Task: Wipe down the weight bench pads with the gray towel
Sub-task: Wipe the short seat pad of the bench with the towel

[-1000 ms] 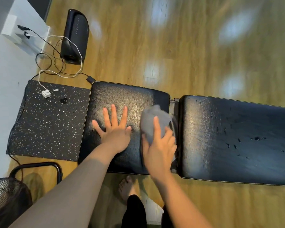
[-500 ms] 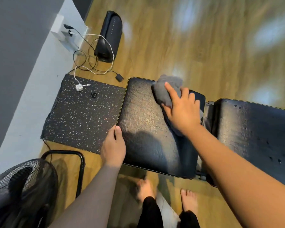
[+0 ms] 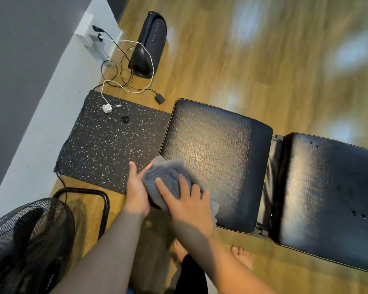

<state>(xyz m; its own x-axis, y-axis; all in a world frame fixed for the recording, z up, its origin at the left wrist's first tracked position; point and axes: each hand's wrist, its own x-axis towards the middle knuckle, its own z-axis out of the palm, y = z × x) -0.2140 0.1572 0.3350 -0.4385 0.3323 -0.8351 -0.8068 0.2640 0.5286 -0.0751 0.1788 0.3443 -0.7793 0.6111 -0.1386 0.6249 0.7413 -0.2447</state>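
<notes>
The weight bench has two black padded sections: a square seat pad (image 3: 217,149) in the middle and a longer back pad (image 3: 331,192) to the right. A bunched gray towel (image 3: 166,175) lies on the seat pad's near left corner. My right hand (image 3: 189,204) presses flat on the towel, fingers spread over it. My left hand (image 3: 136,194) holds the seat pad's near left edge, right beside the towel and touching it. Small dark specks dot the back pad.
A speckled black rubber mat (image 3: 111,143) lies left of the bench with a white adapter (image 3: 107,108) on it. Tangled cables (image 3: 123,81) and a black speaker-like device (image 3: 149,45) sit beyond it. A black fan (image 3: 26,245) stands at the near left. My bare feet (image 3: 242,255) are below the bench.
My right hand dragged the towel from the seat pad's far edge to its near left corner. My left hand stayed on the pad's near left edge. The view shifted.
</notes>
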